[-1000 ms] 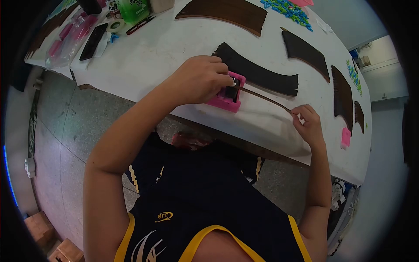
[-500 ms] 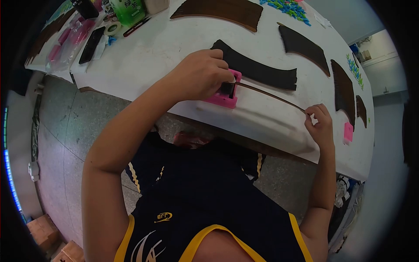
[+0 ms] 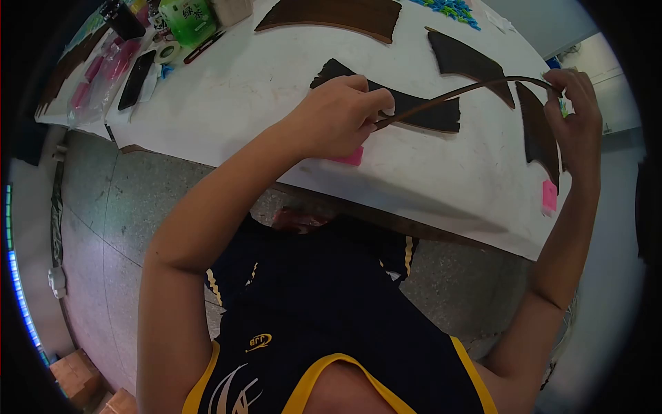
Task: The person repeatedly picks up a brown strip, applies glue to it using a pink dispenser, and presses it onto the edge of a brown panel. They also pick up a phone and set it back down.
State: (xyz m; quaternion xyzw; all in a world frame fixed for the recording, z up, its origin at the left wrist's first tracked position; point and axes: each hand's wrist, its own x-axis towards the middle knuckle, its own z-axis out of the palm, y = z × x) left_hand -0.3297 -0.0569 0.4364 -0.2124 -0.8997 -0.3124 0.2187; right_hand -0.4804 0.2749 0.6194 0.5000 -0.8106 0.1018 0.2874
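Note:
A thin dark brown strip [image 3: 455, 91] arches between my two hands above the white table. My left hand [image 3: 352, 116] pinches its near end, over a pink block [image 3: 350, 158] that it mostly covers. Raised at the right, my right hand [image 3: 574, 114] grips the strip's other end between thumb and fingers. Behind the strip lies a dark curved piece [image 3: 427, 110], partly hidden by my left hand. Another dark piece [image 3: 469, 61] rests farther back, and a third [image 3: 539, 134] lies close to my right hand.
A large brown piece [image 3: 331, 17] lies at the back. At the left are a phone [image 3: 136, 79], a tape roll [image 3: 167, 52], a green bottle [image 3: 186, 21] and plastic bags [image 3: 103, 76]. Blue-green bits [image 3: 452, 10] and a small pink block [image 3: 549, 198] are at the right.
My right hand has risen up and to the right with the strip's end, and the strip now bows upward. My left hand has shifted slightly right, with the strip lifted off the pink block.

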